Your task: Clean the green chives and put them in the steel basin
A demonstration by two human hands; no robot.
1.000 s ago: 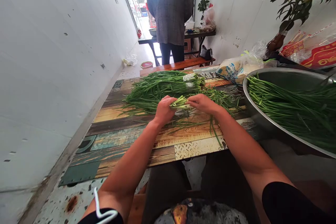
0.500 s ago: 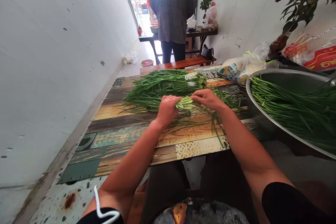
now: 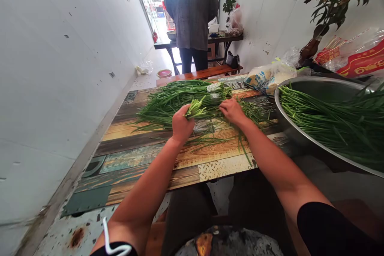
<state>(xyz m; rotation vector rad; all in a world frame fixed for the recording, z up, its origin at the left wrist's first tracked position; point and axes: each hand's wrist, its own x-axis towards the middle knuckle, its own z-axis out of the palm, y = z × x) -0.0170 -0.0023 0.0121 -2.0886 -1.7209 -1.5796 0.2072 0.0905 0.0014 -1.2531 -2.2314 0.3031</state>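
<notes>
Left hand (image 3: 182, 125): fingers clamped round green stalks (image 3: 196, 109). Right hand (image 3: 233, 111): near loose scraps (image 3: 258, 112); finger closure, we cannot tell. We judge: picking-over; next pluck needs steady left hold.

On the tabletop (image 3: 141, 140), big letters are printed near the far edge – perhaps "KBZ", but not surely. By the blue print on the plastic bag (image 3: 261, 79) and the letters on the red package (image 3: 361, 61), no certain word is given.

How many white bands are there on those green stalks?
2: the far white band and the near white band, both beyond the right hand; others may be hidden underneath.
</notes>
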